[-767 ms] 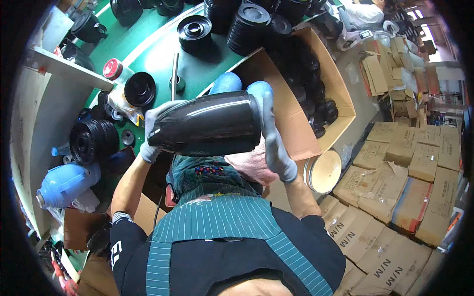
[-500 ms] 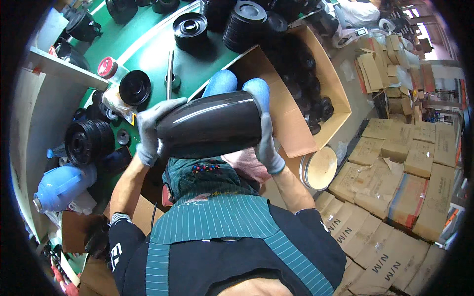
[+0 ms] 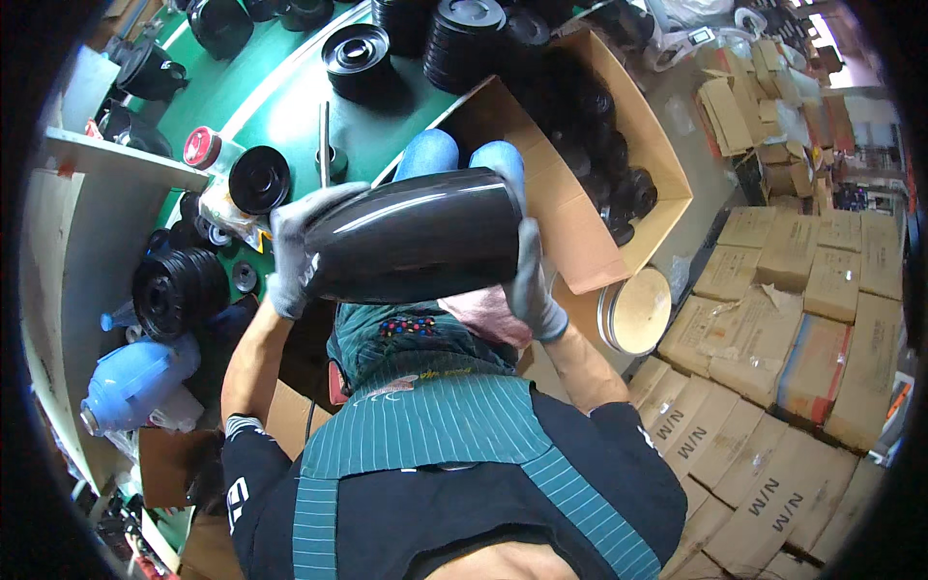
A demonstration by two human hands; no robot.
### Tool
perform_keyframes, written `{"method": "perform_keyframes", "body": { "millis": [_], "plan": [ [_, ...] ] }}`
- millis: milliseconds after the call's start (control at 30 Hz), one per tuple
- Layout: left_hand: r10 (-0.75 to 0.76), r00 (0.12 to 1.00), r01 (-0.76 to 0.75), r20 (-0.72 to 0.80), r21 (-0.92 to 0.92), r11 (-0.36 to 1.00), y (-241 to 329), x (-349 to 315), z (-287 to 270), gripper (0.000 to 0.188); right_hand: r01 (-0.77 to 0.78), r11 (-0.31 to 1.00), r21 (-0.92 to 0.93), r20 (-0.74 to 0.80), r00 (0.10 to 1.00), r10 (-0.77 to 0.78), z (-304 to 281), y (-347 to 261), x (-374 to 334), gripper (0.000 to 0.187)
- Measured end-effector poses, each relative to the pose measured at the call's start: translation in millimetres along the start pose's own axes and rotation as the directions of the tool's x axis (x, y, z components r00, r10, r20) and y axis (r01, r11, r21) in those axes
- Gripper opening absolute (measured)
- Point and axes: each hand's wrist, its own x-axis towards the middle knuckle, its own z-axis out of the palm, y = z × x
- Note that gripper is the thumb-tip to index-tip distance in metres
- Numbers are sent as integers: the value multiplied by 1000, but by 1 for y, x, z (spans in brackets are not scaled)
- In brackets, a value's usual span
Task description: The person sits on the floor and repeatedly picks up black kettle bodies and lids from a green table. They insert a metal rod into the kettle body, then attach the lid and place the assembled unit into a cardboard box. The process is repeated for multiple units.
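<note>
A glossy black tapered cylinder (image 3: 416, 237) lies crosswise in front of me, above my lap. My left hand (image 3: 293, 253), in a grey glove, wraps round its narrower left end. At the wider right end my right hand (image 3: 532, 290), also gloved in grey, grips the rim side; part of its fingers is hidden behind the cylinder. Beyond the cylinder my knees in blue denim (image 3: 427, 157) show. Below it are my green striped apron (image 3: 425, 416) and a pink cloth (image 3: 491, 314).
A green worktable (image 3: 280, 111) carries a black disc (image 3: 259, 180), stacked black lids (image 3: 467, 43), a metal rod (image 3: 324, 145) and a red-capped jar (image 3: 205, 149). An open carton (image 3: 657, 184) holds black parts. A round tub (image 3: 638, 311) and stacked cartons (image 3: 764, 367) stand right; a blue bottle (image 3: 135, 382) sits left.
The cylinder has shifted slightly right and tilts a little more, its right end higher. My right hand has moved slightly lower along that end. The view has shifted slightly.
</note>
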Motion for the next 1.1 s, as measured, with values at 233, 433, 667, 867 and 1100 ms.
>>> {"method": "perform_keyframes", "body": {
  "millis": [233, 433, 667, 867, 1100],
  "plan": [
    [175, 983, -165, -49, 155, 974, 6, 5, 20, 53, -244, 967, -74, -54, 969, 240, -28, -3, 3, 67],
    [-189, 980, 198, 59, -249, 948, -23, -22, 56, 44, 297, 915, -272, 165, 951, -260, -36, -29, -12, 93],
    [-65, 997, 64, 35, 22, 998, 43, 7, 60, 44, 152, 986, -70, -66, 985, -156, -62, 11, -16, 60],
    [152, 961, -202, 231, 214, 956, 7, -23, 112, 78, -150, 980, -134, 38, 987, 157, -115, -14, 22, 54],
    [-98, 939, 304, -329, 666, 681, -107, 0, 58, 81, 329, 571, -752, 337, 937, -96, -48, 51, 37, 59]
  ]
}}
